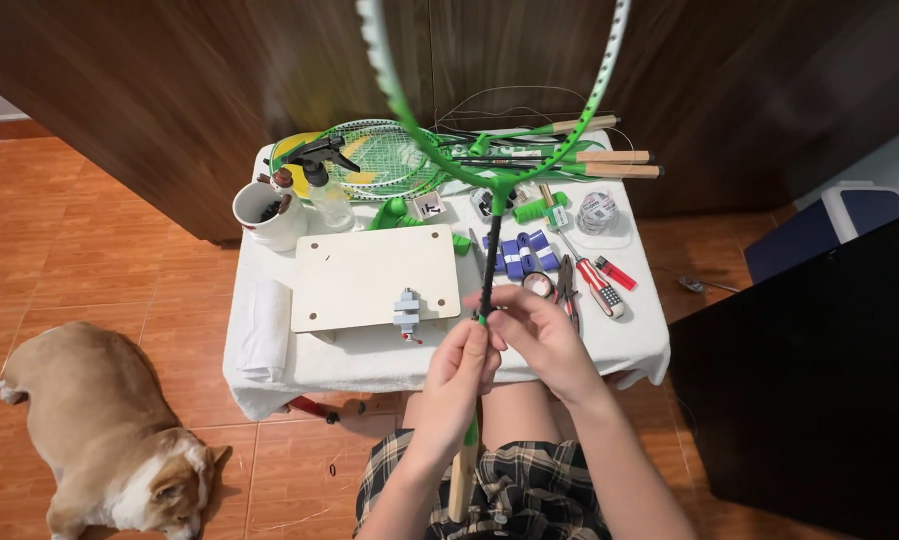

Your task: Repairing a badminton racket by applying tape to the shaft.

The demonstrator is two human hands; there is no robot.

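At the bottom middle of the frame both hands close around one green racket (490,190), the left hand (460,375) gripping lowest where the bare wooden handle meets the shaft and the right hand (535,335) pinching the black shaft just above it. The racket's long axis runs straight up the frame from the lap (its unstrung green-and-white hoop blurs at the top). Beyond lies the white-draped counter (270,385) with a pale board (370,275), and further up, more rackets (390,160).

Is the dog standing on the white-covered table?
No, the dog lies on the tiled floor left of the table, beside the person.
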